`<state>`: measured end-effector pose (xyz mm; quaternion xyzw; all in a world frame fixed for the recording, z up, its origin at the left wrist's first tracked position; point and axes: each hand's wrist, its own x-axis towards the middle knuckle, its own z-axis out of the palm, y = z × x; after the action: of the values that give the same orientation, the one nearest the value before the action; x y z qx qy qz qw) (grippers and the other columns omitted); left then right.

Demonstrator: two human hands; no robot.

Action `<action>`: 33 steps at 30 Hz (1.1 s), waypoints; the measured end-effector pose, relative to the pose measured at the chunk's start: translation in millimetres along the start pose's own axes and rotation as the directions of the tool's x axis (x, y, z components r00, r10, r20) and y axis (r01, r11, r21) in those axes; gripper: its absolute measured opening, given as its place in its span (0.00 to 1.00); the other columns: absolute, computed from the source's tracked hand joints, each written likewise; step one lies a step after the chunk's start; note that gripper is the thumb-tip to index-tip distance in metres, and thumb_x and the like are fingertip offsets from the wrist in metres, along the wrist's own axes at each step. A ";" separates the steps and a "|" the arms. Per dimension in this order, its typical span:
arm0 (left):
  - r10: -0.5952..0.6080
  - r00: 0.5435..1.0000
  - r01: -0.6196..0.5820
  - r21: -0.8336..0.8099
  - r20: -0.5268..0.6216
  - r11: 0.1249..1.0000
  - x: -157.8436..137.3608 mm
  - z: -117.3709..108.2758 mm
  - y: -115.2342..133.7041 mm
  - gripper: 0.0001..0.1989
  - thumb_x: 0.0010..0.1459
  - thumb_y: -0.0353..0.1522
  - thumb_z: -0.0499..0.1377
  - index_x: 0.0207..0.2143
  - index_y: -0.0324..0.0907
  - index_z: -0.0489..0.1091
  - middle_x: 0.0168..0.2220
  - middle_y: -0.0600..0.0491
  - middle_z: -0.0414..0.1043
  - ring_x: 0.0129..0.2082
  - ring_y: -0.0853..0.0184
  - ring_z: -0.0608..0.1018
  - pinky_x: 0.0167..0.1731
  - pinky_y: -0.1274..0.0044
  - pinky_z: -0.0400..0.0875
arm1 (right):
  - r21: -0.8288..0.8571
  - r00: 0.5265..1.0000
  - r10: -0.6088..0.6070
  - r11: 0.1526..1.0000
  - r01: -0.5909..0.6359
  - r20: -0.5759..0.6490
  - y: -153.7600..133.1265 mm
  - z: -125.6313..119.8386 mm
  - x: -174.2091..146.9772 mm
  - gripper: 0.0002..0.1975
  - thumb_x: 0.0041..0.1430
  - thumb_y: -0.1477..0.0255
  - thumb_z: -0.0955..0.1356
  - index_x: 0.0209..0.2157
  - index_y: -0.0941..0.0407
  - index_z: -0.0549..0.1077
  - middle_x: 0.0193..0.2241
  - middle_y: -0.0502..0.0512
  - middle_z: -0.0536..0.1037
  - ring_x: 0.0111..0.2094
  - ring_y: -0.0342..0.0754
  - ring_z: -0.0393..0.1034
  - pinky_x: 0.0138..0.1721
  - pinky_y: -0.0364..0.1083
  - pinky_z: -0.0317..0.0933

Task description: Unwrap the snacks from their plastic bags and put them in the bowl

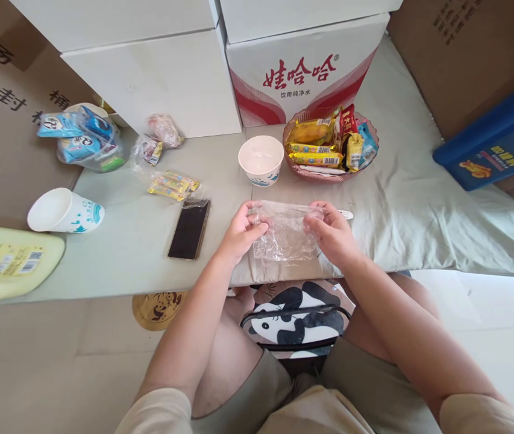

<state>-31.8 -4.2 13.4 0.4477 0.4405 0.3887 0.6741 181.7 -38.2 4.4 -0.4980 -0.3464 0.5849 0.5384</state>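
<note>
Between my two hands a clear plastic bag (286, 238) is stretched out over the front edge of the table. My left hand (245, 229) pinches its upper left corner, thumb on top. The upper right corner is in the closed fingers of my right hand (331, 232). Nothing can be made out inside the bag. A small white object (346, 214) pokes out behind my right fingers, mostly hidden. Just beyond the bag stands an upright paper bowl (261, 160) with a blue print. To its right, a pink glass bowl (299, 172) holds several wrapped snacks.
A phone (189, 230) lies left of my hands, near yellow snack packets (173, 185). Further left are a tipped paper cup (64, 211), a pale yellow jug (12, 262) and bagged blue packets (80, 135). White boxes (148, 78) line the back; a blue box (496, 138) stands right.
</note>
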 end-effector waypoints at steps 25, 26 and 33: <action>-0.185 0.983 0.185 0.073 -0.014 0.980 -7.3 0.6 8.8 0.19 0.50 0.41 0.68 0.41 0.45 0.66 0.19 0.62 0.68 0.20 0.69 0.75 0.22 0.79 0.69 | -0.270 0.974 0.070 0.963 -0.009 0.217 -1.3 1.2 -3.3 0.16 0.54 0.58 0.71 0.38 0.52 0.67 0.17 0.41 0.66 0.18 0.41 0.58 0.22 0.43 0.53; -0.199 0.980 0.199 0.046 0.002 0.979 -7.6 -0.8 10.4 0.20 0.50 0.40 0.68 0.42 0.46 0.66 0.19 0.63 0.67 0.20 0.69 0.75 0.22 0.78 0.70 | -0.209 0.981 0.049 0.978 -0.009 0.186 -1.1 1.5 -3.4 0.17 0.53 0.58 0.72 0.39 0.51 0.67 0.17 0.41 0.65 0.18 0.41 0.58 0.23 0.42 0.53; -0.153 0.974 0.175 -0.132 0.166 0.976 -8.7 -6.1 18.0 0.16 0.46 0.43 0.64 0.21 0.41 0.67 0.23 0.53 0.69 0.23 0.69 0.72 0.24 0.75 0.69 | 0.051 0.960 0.020 0.998 -0.036 0.280 -16.1 -5.5 -6.2 0.19 0.50 0.51 0.67 0.25 0.54 0.74 0.24 0.54 0.72 0.26 0.47 0.65 0.29 0.47 0.60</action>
<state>-42.6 -5.3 31.4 0.3881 0.3927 0.3268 0.7670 191.0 -42.1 19.4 -0.4002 -0.3955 0.6661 0.4896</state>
